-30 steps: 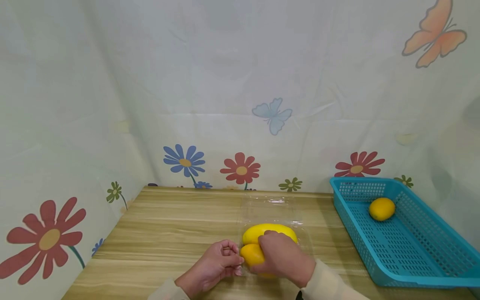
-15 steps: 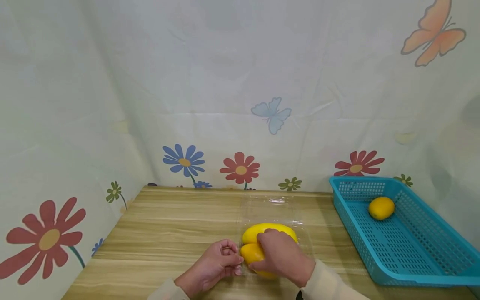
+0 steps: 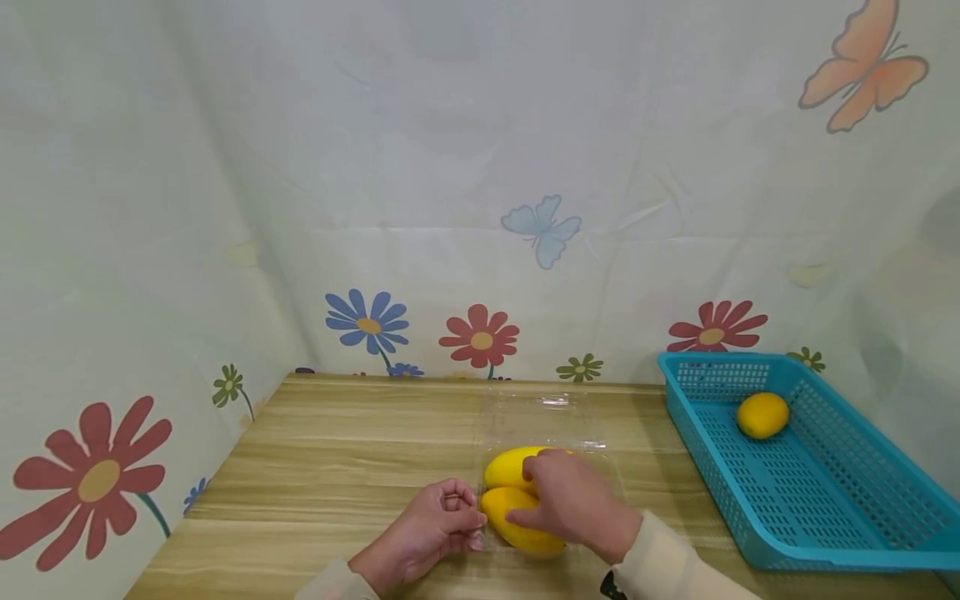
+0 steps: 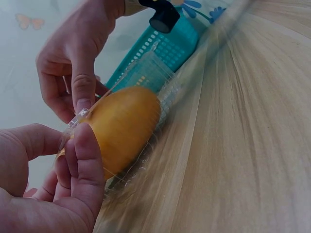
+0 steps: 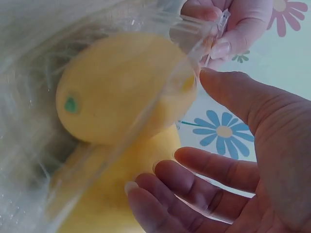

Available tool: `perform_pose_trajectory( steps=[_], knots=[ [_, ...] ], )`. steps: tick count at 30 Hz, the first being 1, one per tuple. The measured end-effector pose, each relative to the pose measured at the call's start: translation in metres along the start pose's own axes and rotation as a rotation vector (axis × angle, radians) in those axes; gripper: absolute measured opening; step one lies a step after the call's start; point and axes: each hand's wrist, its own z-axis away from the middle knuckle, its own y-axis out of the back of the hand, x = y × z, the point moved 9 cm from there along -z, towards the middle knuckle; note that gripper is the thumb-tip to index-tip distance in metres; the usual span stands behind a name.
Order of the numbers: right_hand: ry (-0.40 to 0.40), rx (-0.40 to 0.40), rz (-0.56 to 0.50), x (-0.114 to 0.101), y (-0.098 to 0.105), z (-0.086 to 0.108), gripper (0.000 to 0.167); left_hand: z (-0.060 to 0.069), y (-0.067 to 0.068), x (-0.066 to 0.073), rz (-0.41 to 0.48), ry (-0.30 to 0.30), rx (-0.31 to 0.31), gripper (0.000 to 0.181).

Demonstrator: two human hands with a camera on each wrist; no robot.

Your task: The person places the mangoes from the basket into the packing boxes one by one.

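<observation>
Two yellow mangoes lie side by side in a clear plastic container [image 3: 498, 421], its lid folded back: the rear mango [image 3: 506, 468] and the front mango [image 3: 517, 521]. My left hand [image 3: 431, 529] pinches the container's left edge between thumb and fingers, as the left wrist view also shows at the clear rim [image 4: 80, 116]. Above the mangoes is my right hand [image 3: 573, 504], its thumb and fingers spread apart. In the right wrist view the right hand [image 5: 228, 170] has loosely bent fingers beside the fruit [image 5: 121, 92], gripping nothing.
A blue perforated basket [image 3: 712, 467] stands at the right of the wooden table [image 3: 337, 450], with one yellow mango [image 3: 762, 416] at its back. A flowered curtain [image 3: 420, 167] hangs behind and to the left.
My right hand has let go of the front mango and moved slightly right, its fingers spreading; more of that mango shows. The left hand stays at the container's edge.
</observation>
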Motion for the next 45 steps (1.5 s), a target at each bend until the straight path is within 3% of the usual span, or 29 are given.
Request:
perform_pose_trajectory(
  steps=[26,34,45],
  knots=[
    [-0.073,0.125,-0.042,0.040,0.039,0.007,0.044,0.001,0.001,0.000,-0.003,-0.012,-0.004,0.022],
    [-0.130,0.148,-0.067,0.066,0.063,0.011,0.042,-0.001,0.001,0.000,-0.010,-0.012,0.005,0.023],
    [-0.111,0.247,-0.002,0.097,0.090,0.015,0.050,0.000,0.001,0.001,-0.005,-0.016,0.003,0.022]
  ],
)
